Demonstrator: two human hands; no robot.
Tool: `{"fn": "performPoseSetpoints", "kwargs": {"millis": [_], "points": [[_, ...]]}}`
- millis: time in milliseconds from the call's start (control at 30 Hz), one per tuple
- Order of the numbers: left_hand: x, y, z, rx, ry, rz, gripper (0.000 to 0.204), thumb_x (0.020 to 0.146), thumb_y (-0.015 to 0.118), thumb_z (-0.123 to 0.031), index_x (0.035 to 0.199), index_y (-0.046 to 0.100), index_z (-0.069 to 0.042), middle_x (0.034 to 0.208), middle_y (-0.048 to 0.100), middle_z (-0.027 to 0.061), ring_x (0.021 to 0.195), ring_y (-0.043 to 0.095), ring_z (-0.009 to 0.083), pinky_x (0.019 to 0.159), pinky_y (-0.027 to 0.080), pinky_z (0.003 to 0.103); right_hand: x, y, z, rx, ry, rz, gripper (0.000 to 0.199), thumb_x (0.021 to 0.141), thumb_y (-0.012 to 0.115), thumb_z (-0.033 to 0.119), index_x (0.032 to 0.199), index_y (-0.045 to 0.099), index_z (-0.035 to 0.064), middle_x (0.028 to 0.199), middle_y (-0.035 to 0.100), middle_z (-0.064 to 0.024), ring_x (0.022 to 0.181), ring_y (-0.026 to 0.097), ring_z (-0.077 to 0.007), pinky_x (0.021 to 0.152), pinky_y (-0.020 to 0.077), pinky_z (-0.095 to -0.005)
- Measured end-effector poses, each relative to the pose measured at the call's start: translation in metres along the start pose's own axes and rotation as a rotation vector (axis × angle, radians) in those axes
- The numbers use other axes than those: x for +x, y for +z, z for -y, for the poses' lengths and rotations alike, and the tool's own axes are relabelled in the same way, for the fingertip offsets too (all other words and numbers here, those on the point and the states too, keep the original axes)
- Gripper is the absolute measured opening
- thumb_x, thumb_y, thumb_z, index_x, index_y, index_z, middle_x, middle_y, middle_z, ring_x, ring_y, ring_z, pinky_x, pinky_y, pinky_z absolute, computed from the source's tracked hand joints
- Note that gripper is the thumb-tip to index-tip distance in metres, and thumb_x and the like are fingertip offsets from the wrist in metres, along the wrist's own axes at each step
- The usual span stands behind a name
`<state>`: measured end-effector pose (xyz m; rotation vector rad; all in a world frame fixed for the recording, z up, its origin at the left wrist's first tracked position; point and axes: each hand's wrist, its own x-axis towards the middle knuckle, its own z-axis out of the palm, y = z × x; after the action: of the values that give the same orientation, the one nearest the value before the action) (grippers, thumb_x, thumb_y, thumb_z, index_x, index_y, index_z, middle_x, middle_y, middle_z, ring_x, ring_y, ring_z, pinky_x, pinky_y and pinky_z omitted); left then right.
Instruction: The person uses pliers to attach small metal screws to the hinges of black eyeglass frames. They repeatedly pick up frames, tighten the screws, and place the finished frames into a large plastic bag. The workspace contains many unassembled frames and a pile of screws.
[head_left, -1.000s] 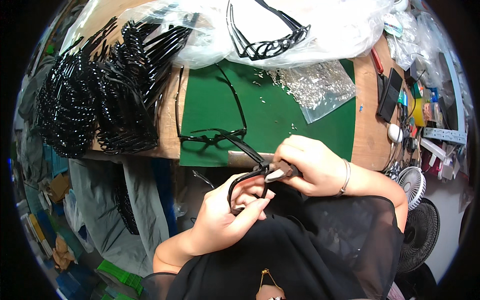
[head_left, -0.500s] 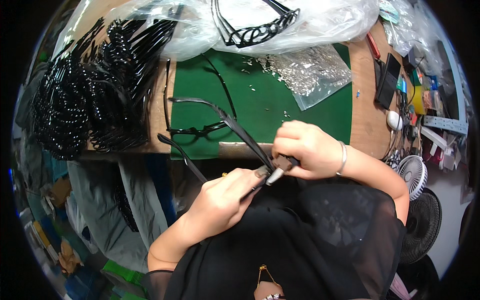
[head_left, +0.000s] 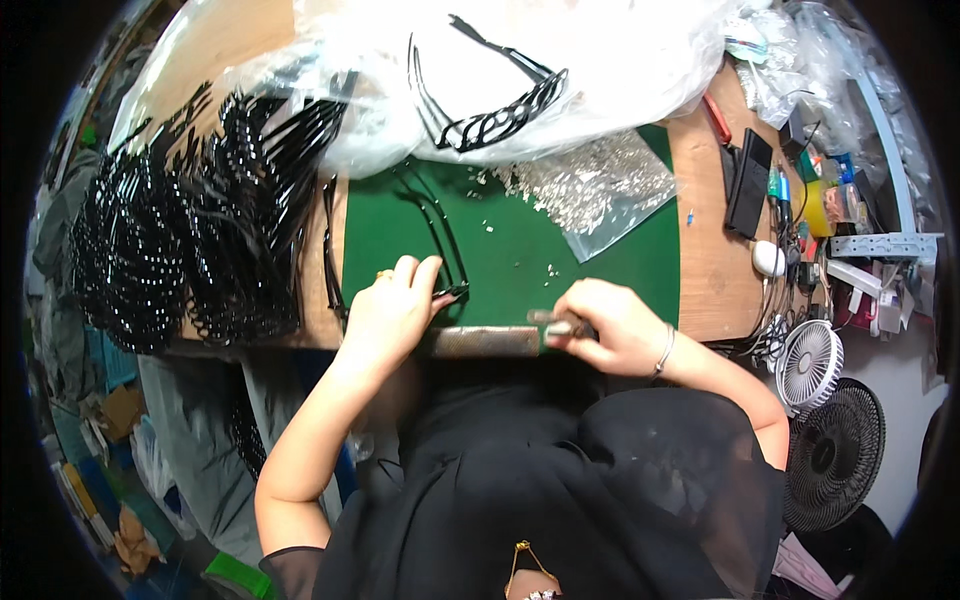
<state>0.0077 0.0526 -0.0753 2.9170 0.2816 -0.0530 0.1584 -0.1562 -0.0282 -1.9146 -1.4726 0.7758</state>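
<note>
At the near left part of the green mat, my left hand (head_left: pixel 388 308) is closed on the front of a black glasses frame (head_left: pixel 455 290). Its long temples point away from me, and doubled lines suggest a second frame lies with it, though my hand hides part. My right hand (head_left: pixel 612 330), at the mat's near right edge, grips a small hand tool (head_left: pixel 562 325) with a brownish metal head and dark handle. Motion blurs its exact kind. Between the hands, a worn metal strip (head_left: pixel 485 342) runs along the table's front edge.
Many black frames (head_left: pixel 220 220) pile up at the left. A clear bag (head_left: pixel 600 185) of small shiny pieces lies on the green mat (head_left: pixel 500 260), some spilled. Another frame (head_left: pixel 510 115) rests on plastic sheeting behind. A phone (head_left: pixel 748 185) and fans (head_left: pixel 808 365) are at right.
My left hand has moved forward and left from my lap to the mat, taking the glasses frame out of my right hand's reach. My right hand keeps the tool, now apart from the frame.
</note>
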Motion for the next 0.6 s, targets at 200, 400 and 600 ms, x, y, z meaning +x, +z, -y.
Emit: {"fn": "performPoseSetpoints", "kwargs": {"millis": [200,400,600], "points": [[0.094,-0.058,-0.012,-0.397,0.19,-0.497,0.026,0.077,0.062,-0.018,0.097,0.055,-0.003,0.088,0.056,0.0139,0.081,0.055,0.0283,0.071,0.045,0.033,-0.011,0.007,-0.006,-0.007,0.049,-0.019,0.018,0.07,0.064,0.015,0.074,0.048,0.0063,0.069,0.051,-0.009,0.066,0.051,-0.0273,0.06,0.0417,-0.0345],[0.176,-0.052,-0.014,-0.256,0.117,-0.579,0.017,0.083,0.051,-0.02,0.089,0.06,-0.006,0.081,0.056,0.0105,0.075,0.056,0.0235,0.065,0.045,0.033,-0.023,0.01,-0.011,-0.005,0.127,0.024,0.018,0.071,0.064,0.015,0.075,0.05,0.0051,0.07,0.052,-0.0117,0.068,0.053,-0.0289,0.061,0.0425,-0.0359],[0.154,-0.12,-0.027,-1.8,0.115,-0.499,0.025,0.092,0.041,-0.022,0.1,0.047,0.001,0.094,0.059,0.0182,0.079,0.058,0.0222,0.075,0.047,0.031,-0.001,0.011,-0.023,-0.128,0.155,-0.022,0.013,0.073,0.059,0.013,0.08,0.052,0.0048,0.073,0.055,-0.013,0.072,0.055,-0.0306,0.065,0.044,-0.0372]]}}
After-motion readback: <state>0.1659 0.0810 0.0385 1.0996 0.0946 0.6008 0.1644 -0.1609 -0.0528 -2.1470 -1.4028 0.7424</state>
